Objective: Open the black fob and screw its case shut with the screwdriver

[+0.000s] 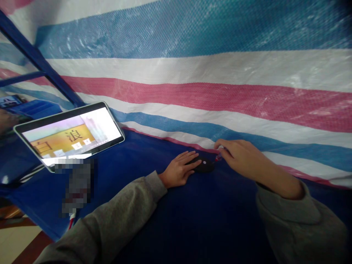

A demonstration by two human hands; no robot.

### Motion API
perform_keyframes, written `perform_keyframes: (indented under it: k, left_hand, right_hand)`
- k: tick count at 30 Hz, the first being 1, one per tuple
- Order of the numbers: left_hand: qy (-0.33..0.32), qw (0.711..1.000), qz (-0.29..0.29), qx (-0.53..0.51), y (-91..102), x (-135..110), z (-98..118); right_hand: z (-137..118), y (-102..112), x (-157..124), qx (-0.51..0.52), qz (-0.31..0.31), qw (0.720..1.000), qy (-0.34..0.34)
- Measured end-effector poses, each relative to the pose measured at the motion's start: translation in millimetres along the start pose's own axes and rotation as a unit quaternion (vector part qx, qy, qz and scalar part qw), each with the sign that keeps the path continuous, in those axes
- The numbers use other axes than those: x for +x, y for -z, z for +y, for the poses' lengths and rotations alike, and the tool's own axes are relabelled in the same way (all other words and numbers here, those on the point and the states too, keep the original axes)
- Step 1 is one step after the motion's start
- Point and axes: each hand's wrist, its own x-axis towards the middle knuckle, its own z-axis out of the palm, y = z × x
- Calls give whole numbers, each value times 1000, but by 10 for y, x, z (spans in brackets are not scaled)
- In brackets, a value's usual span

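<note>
A dark, rounded object that looks like a computer mouse [206, 166], with a pale dot on top, lies on the dark blue surface [209, 209]. My left hand [180, 169] reaches over its left end, fingers and thumb laid against it and holding it down. To the right, my right hand [238, 156] has its thumb and fingers pinched on a small slim tool with a clear reddish part [218, 157], perhaps a screwdriver. The tool points down beside the right end of the mouse. Its tip is too small and blurred to make out.
A tablet [70, 134] with a lit screen stands tilted at the left. In front of it lies a pixelated object [78, 187]. A striped tarp [198, 95] hangs behind the surface. A blue frame bar [41, 62] and another person's hand [5, 121] are at far left.
</note>
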Motion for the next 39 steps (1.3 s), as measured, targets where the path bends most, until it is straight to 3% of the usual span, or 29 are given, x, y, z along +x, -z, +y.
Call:
perform_keyframes:
  k: [20, 33, 39]
  left_hand:
    - [3, 1000, -3, -3, -18, -7, -7]
    - [3, 1000, 3, -7, -11, -1, -6]
    - [6, 1000, 4, -12, -5, 4, -2]
  right_hand:
    - [-84, 48, 3, -21, 6, 1000, 5]
    - [-117, 12, 19, -19, -10, 999, -40]
    - [-62, 3, 24, 4, 9, 1000, 15]
